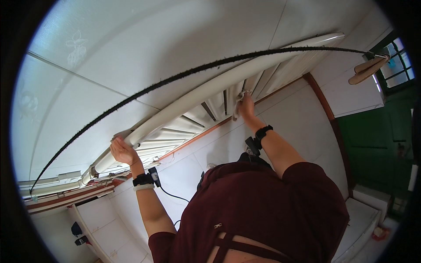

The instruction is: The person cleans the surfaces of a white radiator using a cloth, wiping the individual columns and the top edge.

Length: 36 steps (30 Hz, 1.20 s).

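A white column radiator point(194, 95) runs along the tiled wall, its thick rounded top rail slanting up to the right. At the rail's near left end, my left hand point(123, 151) is curled around the edge, the fingertips partly hidden behind it. My right hand point(246, 107) grips a crumpled, dirty-looking pale cloth point(235, 113) and presses it against the radiator's upright columns. Part of the cloth disappears into the gap between two columns. Both wrists carry black straps with small devices.
A black cord point(204, 66) stretches across above the radiator, with a tan fabric item point(368, 69) hanging at its right end. White pipes point(52, 191) continue at the left. A green door point(371, 148) stands at the right. Pale tiles point(289, 111) cover the floor.
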Available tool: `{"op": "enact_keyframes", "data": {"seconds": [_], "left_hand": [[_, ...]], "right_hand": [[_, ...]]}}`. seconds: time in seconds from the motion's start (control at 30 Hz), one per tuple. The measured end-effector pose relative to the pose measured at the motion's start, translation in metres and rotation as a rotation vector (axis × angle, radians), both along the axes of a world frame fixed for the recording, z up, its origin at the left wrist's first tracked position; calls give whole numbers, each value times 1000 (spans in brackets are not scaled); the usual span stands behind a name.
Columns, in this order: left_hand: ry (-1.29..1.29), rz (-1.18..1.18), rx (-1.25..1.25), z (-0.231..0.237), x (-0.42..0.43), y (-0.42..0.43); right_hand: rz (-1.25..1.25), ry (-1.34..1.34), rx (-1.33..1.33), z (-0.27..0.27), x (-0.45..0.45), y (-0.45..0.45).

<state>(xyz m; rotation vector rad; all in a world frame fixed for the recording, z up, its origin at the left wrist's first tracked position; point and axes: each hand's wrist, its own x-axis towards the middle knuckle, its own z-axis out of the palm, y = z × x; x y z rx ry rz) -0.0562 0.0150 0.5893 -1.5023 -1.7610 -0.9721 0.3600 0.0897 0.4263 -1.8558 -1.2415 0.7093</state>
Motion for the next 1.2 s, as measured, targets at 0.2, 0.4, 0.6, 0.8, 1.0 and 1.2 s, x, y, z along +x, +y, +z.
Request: {"op": "enact_keyframes", "data": {"seconds": [0.2, 0.4, 0.6, 0.8, 1.0, 1.2], "left_hand": [[35, 11, -42, -4, -6, -3], [83, 18, 7, -7, -8, 1], [33, -19, 9, -2, -3, 2], [39, -14, 31, -1, -2, -1], [65, 11, 6, 0, -6, -2], [104, 5, 50, 2, -6, -2]], "right_hand": [[-47, 68, -67, 30, -3, -2], [-6, -98, 462, 106, 6, -6], [150, -81, 696, 110, -28, -31], [229, -186, 734, 79, -41, -18], [264, -204, 496, 13, -47, -20], [292, -27, -12, 29, -56, -24]]}}
